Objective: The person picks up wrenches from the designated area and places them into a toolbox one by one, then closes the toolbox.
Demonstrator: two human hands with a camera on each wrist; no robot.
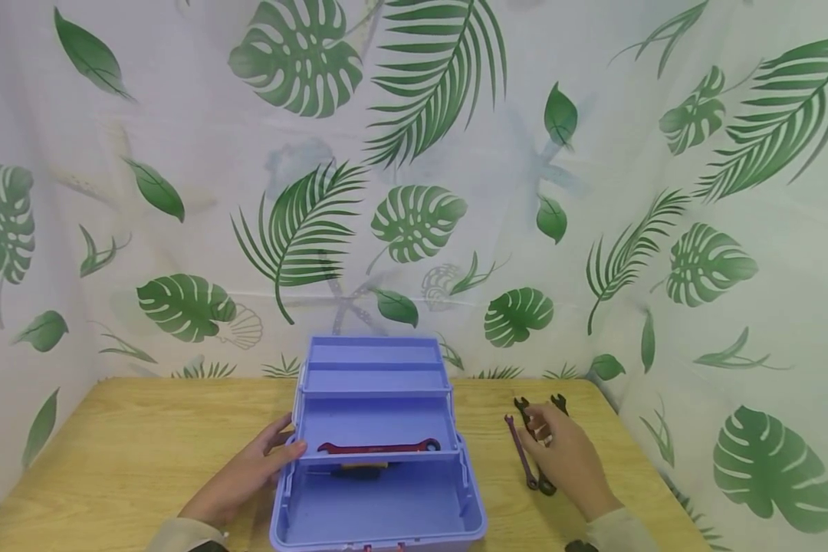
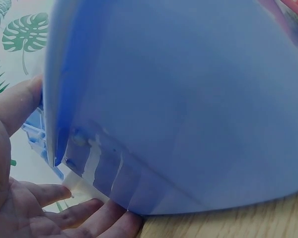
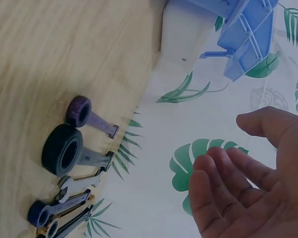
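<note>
A blue toolbox stands with its stepped trays raised. My left hand holds its left side, the thumb on the tray edge; in the left wrist view the fingers lie along the outer wall. A red wrench lies in the lowest tray. Over several wrenches on the table hovers my right hand, its fingers loosely bent and nothing held in the right wrist view. Nearest the box lies a purple wrench, with a black ring-ended wrench beside it. A silver wrench lies farther along the row.
Under the lowest tray, inside the box, shows a dark tool with a yellow part, partly hidden. The wooden table meets a leaf-patterned sheet at the back and both sides.
</note>
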